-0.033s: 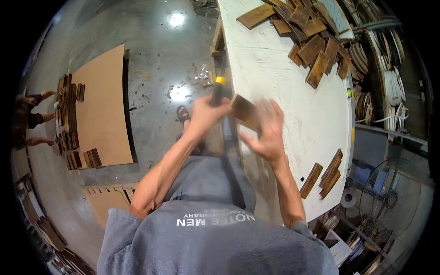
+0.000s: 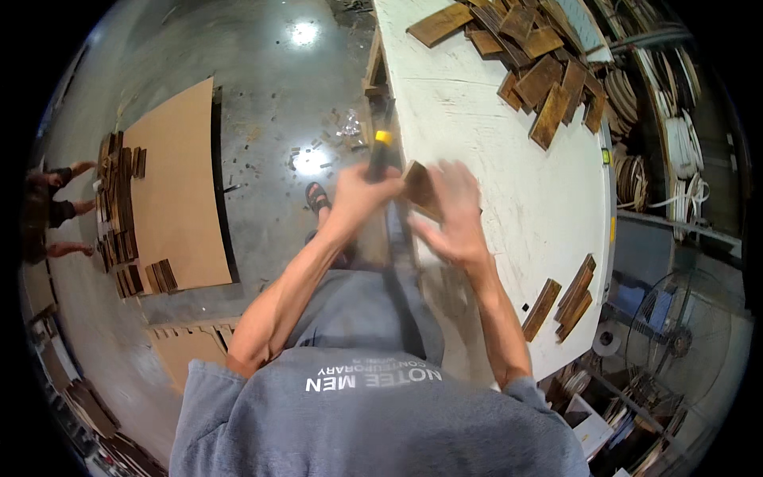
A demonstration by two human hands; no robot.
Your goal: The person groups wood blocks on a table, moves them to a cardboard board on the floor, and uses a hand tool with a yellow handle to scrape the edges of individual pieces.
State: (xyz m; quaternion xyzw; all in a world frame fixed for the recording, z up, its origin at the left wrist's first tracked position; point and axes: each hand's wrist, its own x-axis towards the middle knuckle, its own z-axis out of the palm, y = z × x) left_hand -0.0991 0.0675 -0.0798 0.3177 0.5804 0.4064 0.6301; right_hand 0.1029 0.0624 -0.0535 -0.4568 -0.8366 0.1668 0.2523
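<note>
My left hand [image 2: 362, 191] is closed around a tool with a black-and-yellow handle [image 2: 383, 138]. A thin dark part points away from its yellow end, too blurred to name. The thumb side of that hand meets the near-left end of a short brown wooden board [image 2: 420, 188], tilted above the table's left edge. Over the board's right part lies my right hand [image 2: 459, 215], fingers stretched out and thumb apart, smeared by motion. It hides much of the board, so contact is hard to judge.
On the white table [image 2: 509, 207], a heap of brown boards [image 2: 548, 79] lies at the far right and several boards [image 2: 542, 308] nearer. Leftward stands a tan panel [image 2: 175, 199] with stacked strips. A fan [image 2: 675, 342] is at right; another person's legs [image 2: 67, 207] show far left.
My right hand has shifted slightly left and away from me, covering more of the board. My left hand stays nearly in place with the tool.
</note>
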